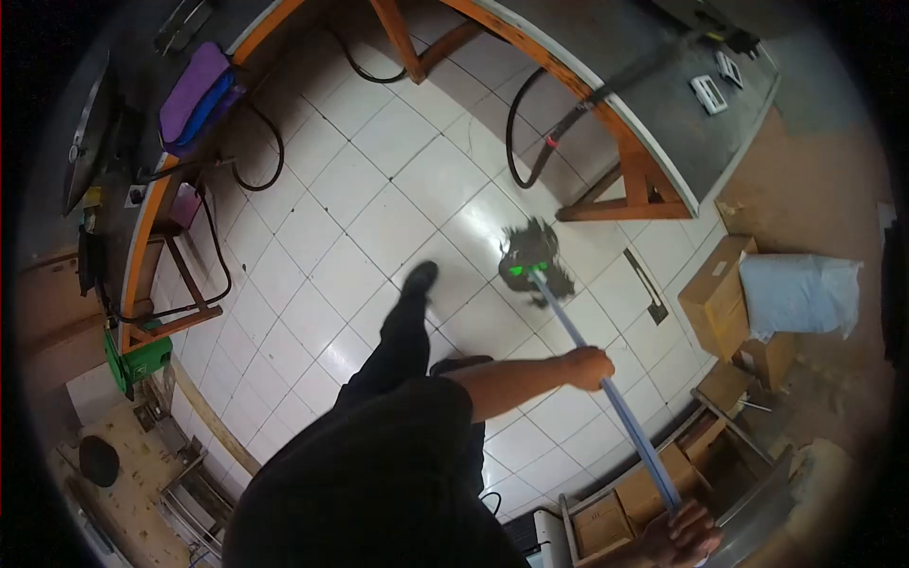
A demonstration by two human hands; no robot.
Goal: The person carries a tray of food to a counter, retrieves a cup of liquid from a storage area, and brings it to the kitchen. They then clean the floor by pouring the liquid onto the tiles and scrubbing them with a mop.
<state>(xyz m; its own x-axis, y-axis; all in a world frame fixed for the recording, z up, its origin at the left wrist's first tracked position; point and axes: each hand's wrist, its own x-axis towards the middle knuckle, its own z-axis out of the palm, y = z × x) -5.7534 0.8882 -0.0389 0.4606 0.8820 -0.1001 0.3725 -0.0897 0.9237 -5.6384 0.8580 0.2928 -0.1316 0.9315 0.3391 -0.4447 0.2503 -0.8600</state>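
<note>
A long-handled mop (pixel 625 417) with a pale blue-grey pole slants across the right half of the view. Its dark, stringy head (pixel 530 254) lies spread on the white tiles, with green parts near the joint. My left hand (pixel 589 367) is closed around the pole partway up. Farther up the pole, near the bottom right edge, my right hand (pixel 686 535) wraps around it as well. My dark shoe (pixel 420 276) is on the floor, left of the mop head.
A dark-topped workbench (pixel 653 104) with wooden legs stands at upper right, hoses hanging beneath. Another bench with purple cloth (pixel 194 95) is on the left. Cardboard boxes (pixel 717 293) and a white package (pixel 800 292) sit at right. A green bin (pixel 137 362) is at lower left.
</note>
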